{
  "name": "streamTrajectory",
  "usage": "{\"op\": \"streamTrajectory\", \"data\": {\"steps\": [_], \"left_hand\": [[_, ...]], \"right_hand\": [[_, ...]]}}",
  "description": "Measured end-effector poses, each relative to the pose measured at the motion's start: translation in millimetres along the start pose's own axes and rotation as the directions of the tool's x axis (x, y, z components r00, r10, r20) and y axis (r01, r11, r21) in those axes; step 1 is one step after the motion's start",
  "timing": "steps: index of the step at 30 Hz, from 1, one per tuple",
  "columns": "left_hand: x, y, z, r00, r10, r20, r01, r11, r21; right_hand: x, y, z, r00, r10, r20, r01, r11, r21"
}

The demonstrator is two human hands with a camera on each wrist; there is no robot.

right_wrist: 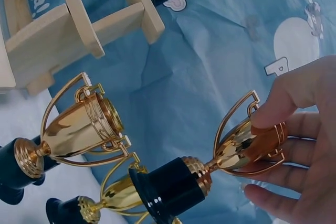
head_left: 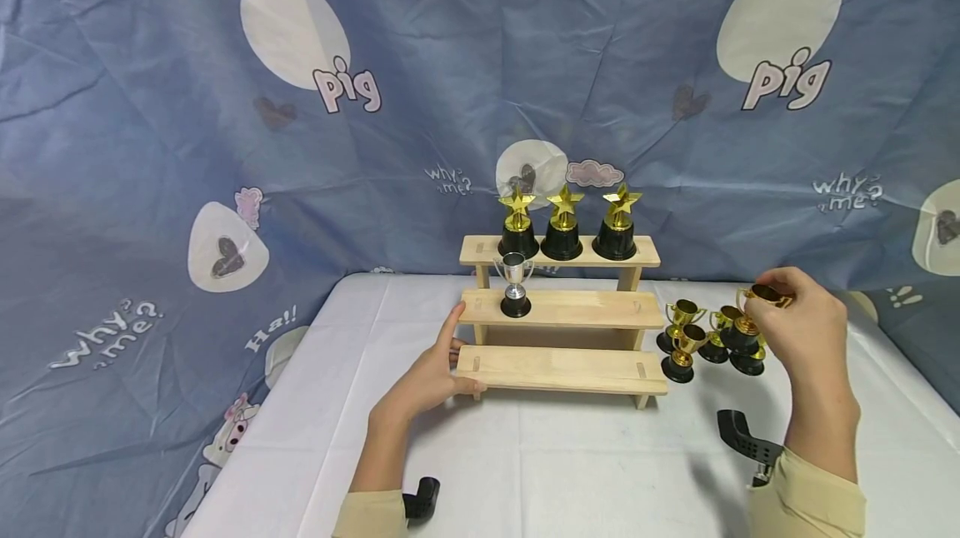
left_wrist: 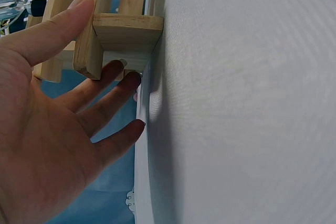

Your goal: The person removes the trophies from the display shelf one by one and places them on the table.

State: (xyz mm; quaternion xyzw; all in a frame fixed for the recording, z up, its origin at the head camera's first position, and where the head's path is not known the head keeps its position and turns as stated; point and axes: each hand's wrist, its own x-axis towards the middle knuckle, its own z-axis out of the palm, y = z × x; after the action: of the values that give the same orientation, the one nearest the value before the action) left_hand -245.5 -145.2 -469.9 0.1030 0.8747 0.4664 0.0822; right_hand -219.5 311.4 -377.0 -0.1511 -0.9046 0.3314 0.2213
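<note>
My right hand pinches a gold trophy cup with a black base by its bowl, thumb on the near side. It is held tilted above several other gold trophy cups beside the stand's right end. At the left end of a three-step wooden stand, my left hand rests with fingers spread and fairly straight, thumb at the lowest step's front corner. A silver trophy cup stands at the left of the middle step. Three gold star trophies stand along the top step.
A white cloth covers the table. Behind it hangs a blue printed curtain, close to the stand's back. Black wrist-worn mounts stick out near both sleeves.
</note>
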Motion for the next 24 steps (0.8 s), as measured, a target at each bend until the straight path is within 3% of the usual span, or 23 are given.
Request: {"op": "streamTrajectory", "data": {"steps": [10,24], "left_hand": [[1.0,-0.3,-0.3,1.0,0.008,-0.001,-0.008,1.0,-0.003],[1.5,-0.5,-0.4,1.0,0.003,-0.004,-0.003,1.0,0.002]], "right_hand": [[2.4,4.9,-1.3,0.991,-0.006,0.135,0.014,0.998,-0.057],[7.9,16.2,5.9,0.936,-0.123,0.331,0.174,0.976,-0.131]]}}
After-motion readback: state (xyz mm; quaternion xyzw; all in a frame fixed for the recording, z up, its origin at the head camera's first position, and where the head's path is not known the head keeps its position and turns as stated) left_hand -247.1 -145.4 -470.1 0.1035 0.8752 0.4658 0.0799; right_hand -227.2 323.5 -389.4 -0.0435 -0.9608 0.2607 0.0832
